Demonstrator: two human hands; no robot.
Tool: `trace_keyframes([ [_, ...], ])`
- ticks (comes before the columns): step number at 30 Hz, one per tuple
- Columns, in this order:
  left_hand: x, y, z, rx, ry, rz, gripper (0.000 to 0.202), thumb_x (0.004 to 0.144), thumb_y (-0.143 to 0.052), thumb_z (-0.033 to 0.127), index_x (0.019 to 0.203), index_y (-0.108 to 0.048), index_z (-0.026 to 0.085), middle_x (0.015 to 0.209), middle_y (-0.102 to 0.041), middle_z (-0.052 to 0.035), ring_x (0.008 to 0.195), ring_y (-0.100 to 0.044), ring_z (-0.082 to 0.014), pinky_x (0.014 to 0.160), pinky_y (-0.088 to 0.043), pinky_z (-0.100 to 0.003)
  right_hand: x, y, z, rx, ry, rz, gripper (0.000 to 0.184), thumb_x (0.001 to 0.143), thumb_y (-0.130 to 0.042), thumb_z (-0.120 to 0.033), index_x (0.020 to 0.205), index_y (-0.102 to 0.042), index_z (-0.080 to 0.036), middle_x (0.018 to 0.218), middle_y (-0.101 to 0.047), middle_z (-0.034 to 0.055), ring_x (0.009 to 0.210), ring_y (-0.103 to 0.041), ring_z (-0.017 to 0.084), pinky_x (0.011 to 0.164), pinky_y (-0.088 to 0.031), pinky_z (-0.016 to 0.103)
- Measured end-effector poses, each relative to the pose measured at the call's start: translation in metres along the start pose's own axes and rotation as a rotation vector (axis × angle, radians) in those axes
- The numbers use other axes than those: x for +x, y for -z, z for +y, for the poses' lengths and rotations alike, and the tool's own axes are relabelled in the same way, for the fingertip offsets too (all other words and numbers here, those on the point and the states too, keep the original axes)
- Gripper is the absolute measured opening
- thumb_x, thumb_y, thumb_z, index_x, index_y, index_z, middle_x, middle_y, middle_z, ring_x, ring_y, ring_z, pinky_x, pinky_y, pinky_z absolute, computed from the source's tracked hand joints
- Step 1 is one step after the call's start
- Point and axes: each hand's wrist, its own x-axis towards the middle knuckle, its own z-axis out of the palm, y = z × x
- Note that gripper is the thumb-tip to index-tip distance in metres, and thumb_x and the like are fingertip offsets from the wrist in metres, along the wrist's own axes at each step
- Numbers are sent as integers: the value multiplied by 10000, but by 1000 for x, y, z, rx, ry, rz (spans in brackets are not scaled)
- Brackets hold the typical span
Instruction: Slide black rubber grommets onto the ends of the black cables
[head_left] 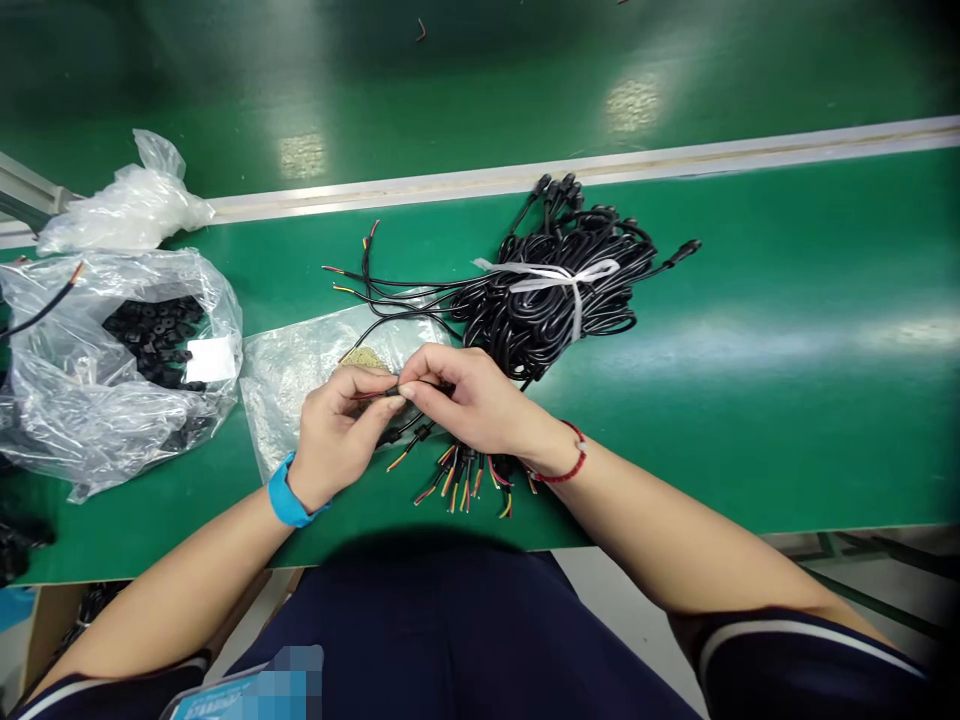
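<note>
Black cable (391, 391) is what I see pinched between thumb and fingers of both left hand (337, 430) and right hand (476, 398), fingertips close together, wrists angled inward. Just beyond the right hand sits a tied cable bundle (555, 310); green bench (765, 400) stretches rightward, its near edge behind both wrists.

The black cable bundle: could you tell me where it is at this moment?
In the head view, the black cable bundle lies slightly right of centre on the green table, tied with a white strip, just beyond the right hand.
</note>
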Motion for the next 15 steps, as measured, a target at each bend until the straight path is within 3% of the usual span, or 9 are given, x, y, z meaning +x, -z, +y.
trace_keyframes([
  [8, 5, 6, 6, 75, -94, -34, 236, 807, -675, 203, 1031, -600, 210, 949, -656, -27, 860, -636, -132, 748, -523, -241, 0, -5, 2, 76, 33, 115, 49, 853, -544, -190, 852, -581, -159, 645, -525, -56, 572, -437, 64, 545, -355, 196],
  [12, 5, 11, 11, 117, -101, -29, 149, 825, -656, 219, 964, -609, 194, 907, -652, -32, 832, -634, -133, 731, -518, -236, -3, -4, 2, 2, 94, 120, 111, 837, -519, -135, 929, -578, -152, 711, -562, -29, 627, -486, 80, 586, -400, 207],
  [15, 6, 13, 12, 58, -54, 8, 180, 807, -680, 238, 964, -610, 184, 895, -665, -36, 802, -650, -133, 697, -529, -227, -4, -4, 4, -75, 128, 144, 76, 863, -518, -143, 874, -590, -164, 771, -612, -6, 698, -532, 88, 646, -417, 216],
])
